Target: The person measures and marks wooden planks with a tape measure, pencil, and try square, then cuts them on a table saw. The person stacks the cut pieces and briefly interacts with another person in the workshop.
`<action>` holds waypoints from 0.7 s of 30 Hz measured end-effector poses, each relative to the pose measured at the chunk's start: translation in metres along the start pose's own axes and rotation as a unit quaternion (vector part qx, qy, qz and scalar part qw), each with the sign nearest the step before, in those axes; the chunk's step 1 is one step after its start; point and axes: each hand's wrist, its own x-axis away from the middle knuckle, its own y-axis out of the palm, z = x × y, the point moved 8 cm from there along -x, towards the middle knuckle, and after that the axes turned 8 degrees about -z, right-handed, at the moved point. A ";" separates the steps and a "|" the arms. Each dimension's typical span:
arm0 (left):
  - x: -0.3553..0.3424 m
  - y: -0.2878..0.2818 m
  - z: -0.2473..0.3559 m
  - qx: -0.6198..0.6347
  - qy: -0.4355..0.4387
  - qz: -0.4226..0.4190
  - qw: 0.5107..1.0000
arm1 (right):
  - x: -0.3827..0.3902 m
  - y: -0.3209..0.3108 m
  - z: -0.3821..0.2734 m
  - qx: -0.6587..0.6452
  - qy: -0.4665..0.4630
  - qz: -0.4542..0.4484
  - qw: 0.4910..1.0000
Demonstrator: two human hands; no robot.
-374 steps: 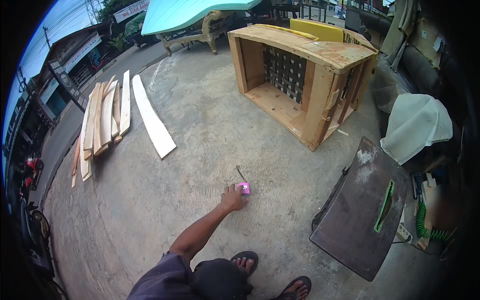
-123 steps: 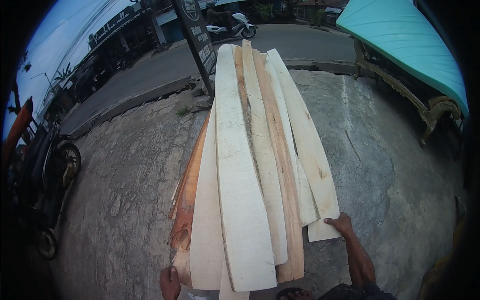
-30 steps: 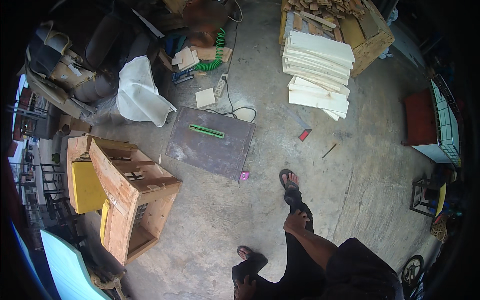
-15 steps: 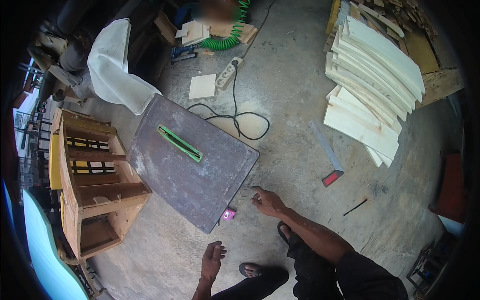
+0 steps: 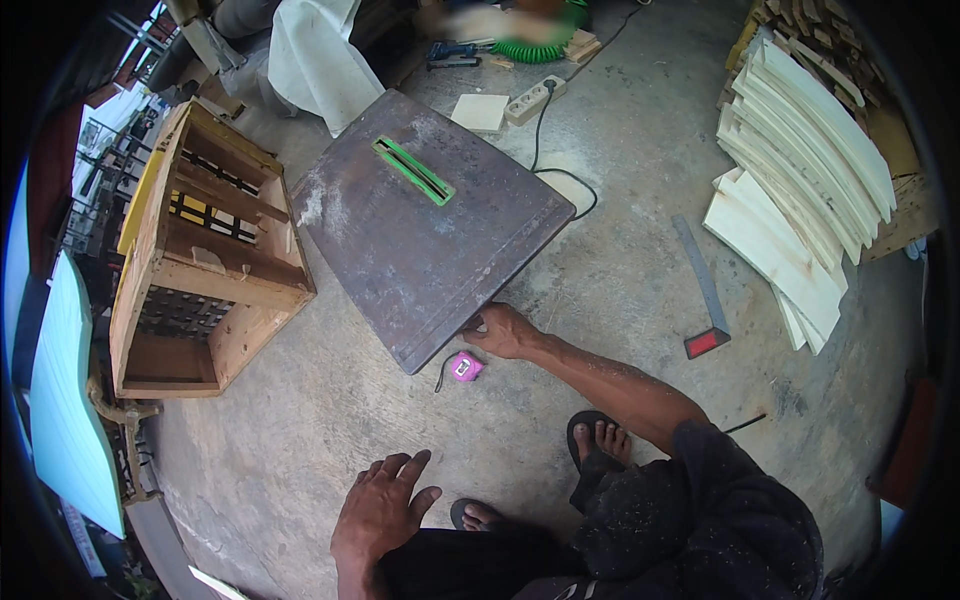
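A dark, worn table saw top (image 5: 420,260) with a green-edged slot plate (image 5: 413,172) stands before me, its near corner pointing toward me. My right hand (image 5: 503,332) reaches to its near right edge. Those fingers are curled in under the rim, and whatever they grip there is hidden. Just below this edge a pink tape measure (image 5: 465,366) with a dark wrist strap lies on the floor. Nearer to me, my left hand (image 5: 385,508) hangs in the air, fingers apart and holding nothing.
Left of the saw stands an open wooden frame (image 5: 235,277). Stacked pale boards (image 5: 800,150) lie at right, near a try square (image 5: 705,290). Behind the saw are a power strip (image 5: 535,100) with a black cord, a square board (image 5: 480,113) and a blue power tool (image 5: 452,50).
My right hand has moved from beside the saw top to under its near edge. My left hand has come up larger in view with its fingers spread. The whole view has shifted.
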 end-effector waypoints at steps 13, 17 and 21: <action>0.026 0.051 -0.021 0.026 -0.015 -0.048 0.998 | 0.023 -0.003 -0.025 0.017 0.052 0.101 0.993; 0.003 0.030 -0.036 0.140 -0.025 0.025 0.990 | 0.042 -0.021 -0.002 -0.060 0.064 0.070 0.994; -0.054 0.020 -0.076 0.465 -0.005 0.093 0.881 | 0.085 -0.098 0.016 -0.442 0.041 0.322 0.836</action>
